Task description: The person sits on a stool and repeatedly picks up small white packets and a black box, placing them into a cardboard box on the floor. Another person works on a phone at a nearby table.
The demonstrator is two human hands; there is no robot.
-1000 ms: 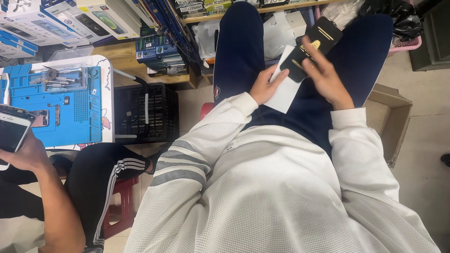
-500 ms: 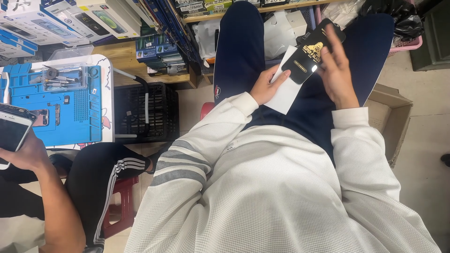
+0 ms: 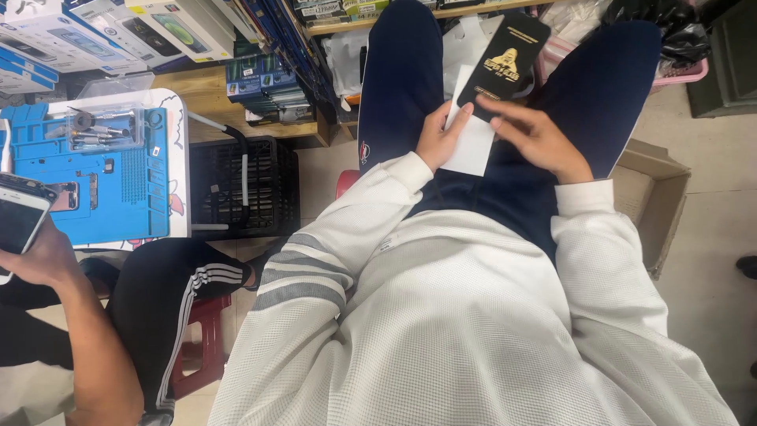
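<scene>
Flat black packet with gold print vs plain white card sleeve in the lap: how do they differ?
The flat black packet with gold print is dark and printed; the plain white card sleeve is blank. The packet lies on top, under the right hand; the left hand grips the sleeve. Both are flat, rectangular.

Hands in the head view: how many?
3. The wearer's left hand holds a white rectangular card, the right hand a flat black packet; another person's hand at far left holds a smartphone.
</scene>
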